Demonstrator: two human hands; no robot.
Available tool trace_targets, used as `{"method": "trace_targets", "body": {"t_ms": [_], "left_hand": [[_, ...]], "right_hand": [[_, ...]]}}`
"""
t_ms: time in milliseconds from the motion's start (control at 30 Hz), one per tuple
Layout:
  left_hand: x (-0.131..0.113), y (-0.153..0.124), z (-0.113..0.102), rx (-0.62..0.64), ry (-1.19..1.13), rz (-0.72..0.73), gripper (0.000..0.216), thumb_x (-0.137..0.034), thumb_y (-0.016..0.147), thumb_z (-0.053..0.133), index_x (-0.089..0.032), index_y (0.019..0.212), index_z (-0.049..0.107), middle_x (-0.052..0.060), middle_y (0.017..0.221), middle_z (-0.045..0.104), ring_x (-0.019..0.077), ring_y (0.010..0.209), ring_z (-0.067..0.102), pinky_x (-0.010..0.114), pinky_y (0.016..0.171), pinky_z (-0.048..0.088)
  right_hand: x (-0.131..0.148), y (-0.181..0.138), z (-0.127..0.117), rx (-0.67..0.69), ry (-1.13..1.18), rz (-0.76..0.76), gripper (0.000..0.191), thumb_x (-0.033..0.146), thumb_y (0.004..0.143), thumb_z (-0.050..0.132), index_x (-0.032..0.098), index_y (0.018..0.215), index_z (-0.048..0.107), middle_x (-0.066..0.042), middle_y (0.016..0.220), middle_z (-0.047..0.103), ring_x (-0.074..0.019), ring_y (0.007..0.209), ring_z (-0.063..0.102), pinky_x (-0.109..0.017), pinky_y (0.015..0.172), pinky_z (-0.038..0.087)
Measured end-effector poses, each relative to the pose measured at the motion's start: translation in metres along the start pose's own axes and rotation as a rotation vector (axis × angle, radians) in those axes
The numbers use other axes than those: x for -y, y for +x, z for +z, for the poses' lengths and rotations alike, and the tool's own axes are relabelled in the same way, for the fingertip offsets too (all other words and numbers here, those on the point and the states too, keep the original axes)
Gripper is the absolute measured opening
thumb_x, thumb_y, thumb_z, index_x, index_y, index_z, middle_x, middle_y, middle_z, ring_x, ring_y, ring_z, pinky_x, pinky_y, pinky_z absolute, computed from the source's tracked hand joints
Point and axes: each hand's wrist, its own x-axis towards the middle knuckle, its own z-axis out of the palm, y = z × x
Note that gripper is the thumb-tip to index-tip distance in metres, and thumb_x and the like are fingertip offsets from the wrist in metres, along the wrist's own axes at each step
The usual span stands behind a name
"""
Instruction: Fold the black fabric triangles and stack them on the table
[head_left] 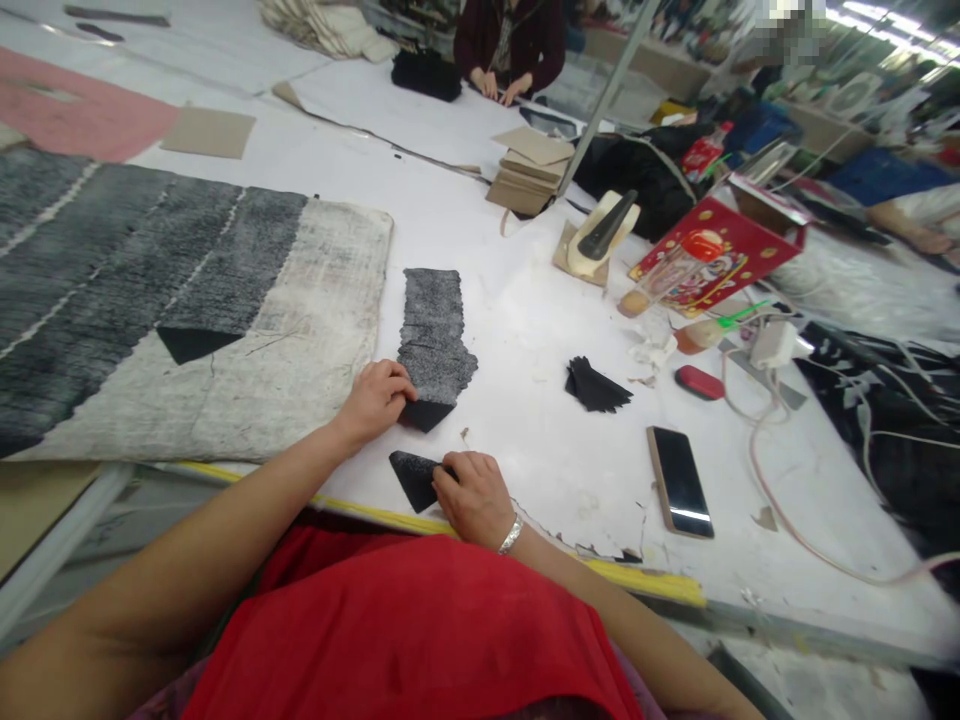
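My left hand (375, 398) pinches the near end of a row of overlapping dark grey triangular cloth pieces (433, 330) laid on the white table (525, 300). At the table's front edge, my right hand (474, 494) rests on a single black triangular piece (415, 476) and holds it down with its fingers. A small pile of black triangular pieces (595, 387) lies to the right, apart from both hands.
A big grey and white mat (172, 300) covers the left of the table. A phone (679, 481), a red case (699, 382), cables (757, 440), a red box (716, 255), an iron on its stand (600, 235) and stacked card (529, 170) lie to the right. Another person (510, 45) works at the far side.
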Motion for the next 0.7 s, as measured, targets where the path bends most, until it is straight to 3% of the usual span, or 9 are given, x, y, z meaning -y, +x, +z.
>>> {"method": "trace_targets", "body": {"t_ms": [200, 367, 467, 533, 700], "left_hand": [[-0.005, -0.008, 0.003, 0.017, 0.052, 0.046, 0.024, -0.026, 0.082, 0.046, -0.025, 0.083, 0.069, 0.004, 0.106, 0.055, 0.0218, 0.100, 0.048, 0.042, 0.091, 0.037], [-0.017, -0.014, -0.016, -0.057, 0.056, 0.121, 0.026, -0.040, 0.085, 0.049, -0.023, 0.091, 0.068, 0.006, 0.112, 0.055, 0.0226, 0.106, 0.046, 0.041, 0.093, 0.035], [-0.027, -0.039, -0.029, -0.156, 0.088, 0.231, 0.019, -0.032, 0.085, 0.051, -0.021, 0.090, 0.066, 0.005, 0.100, 0.061, 0.0193, 0.097, 0.051, 0.038, 0.088, 0.037], [-0.033, -0.066, -0.029, -0.118, 0.134, 0.327, 0.014, -0.025, 0.084, 0.052, -0.020, 0.086, 0.065, 0.003, 0.091, 0.063, 0.0176, 0.088, 0.053, 0.036, 0.083, 0.038], [-0.040, -0.121, -0.005, -0.046, 0.311, 0.397, 0.021, -0.018, 0.084, 0.050, -0.016, 0.101, 0.062, 0.007, 0.101, 0.065, 0.0193, 0.088, 0.054, 0.036, 0.080, 0.038]], "right_hand": [[0.002, -0.005, 0.001, -0.009, 0.063, -0.006, 0.014, 0.021, 0.087, 0.051, 0.018, 0.097, 0.061, -0.007, 0.096, 0.056, -0.0190, 0.087, 0.045, -0.034, 0.080, 0.032], [0.003, -0.008, 0.001, -0.002, 0.100, 0.016, 0.019, 0.029, 0.086, 0.054, 0.018, 0.101, 0.060, -0.007, 0.101, 0.056, -0.0202, 0.091, 0.045, -0.036, 0.084, 0.034], [0.006, -0.009, 0.001, -0.020, 0.089, 0.047, 0.017, 0.028, 0.086, 0.055, 0.019, 0.099, 0.061, -0.007, 0.101, 0.056, -0.0204, 0.090, 0.045, -0.036, 0.083, 0.035], [0.008, -0.009, 0.001, -0.023, 0.079, 0.060, 0.017, 0.028, 0.086, 0.054, 0.019, 0.099, 0.061, -0.008, 0.101, 0.056, -0.0206, 0.090, 0.046, -0.035, 0.081, 0.035], [0.002, -0.006, -0.002, -0.008, 0.122, 0.030, 0.018, 0.028, 0.086, 0.054, 0.019, 0.100, 0.062, -0.009, 0.103, 0.057, -0.0222, 0.094, 0.047, -0.038, 0.083, 0.036]]}}
